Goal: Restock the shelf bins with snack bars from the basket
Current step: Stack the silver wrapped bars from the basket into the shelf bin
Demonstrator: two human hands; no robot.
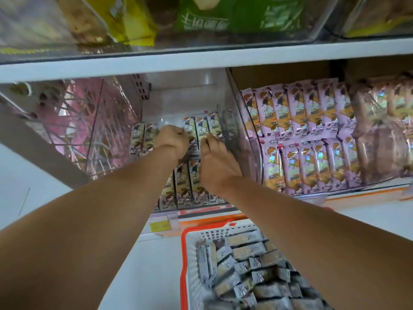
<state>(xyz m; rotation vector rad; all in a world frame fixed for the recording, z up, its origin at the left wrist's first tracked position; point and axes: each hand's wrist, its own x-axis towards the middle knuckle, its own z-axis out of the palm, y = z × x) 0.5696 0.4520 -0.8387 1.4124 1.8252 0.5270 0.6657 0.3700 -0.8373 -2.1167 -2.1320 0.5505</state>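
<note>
White shelves (201, 61) fill what you see, one over the other. On the lower shelf sits a clear plastic bin (176, 101). Cream snack bars with a cartoon child on the wrapper (182, 186) lie in it in two rows, side by side. The back of the bin is bare.

Your left hand (172, 136) is down in the back row. Its fingers are curled over the bars there. You cannot tell if its grip is clamped on a bar or just resting on top. Your right hand (215, 158) is just beside it, also in the bin. Its fingers are fairly straight and its grip is apart, with the tips touching the bars at the right end of the back row.

Below your arms is a white plastic basket with a red rim (183, 253). It holds a heap of silver-grey wrapped snack bars (245, 265), lying every which way.

To the right is another clear bin full of pink wrapped bars (301, 130) in neat rows. To the left, pink packs (76, 121) show through a clear wall. On the top shelf are a green bag (223, 16) and a yellow bag (134, 23).
</note>
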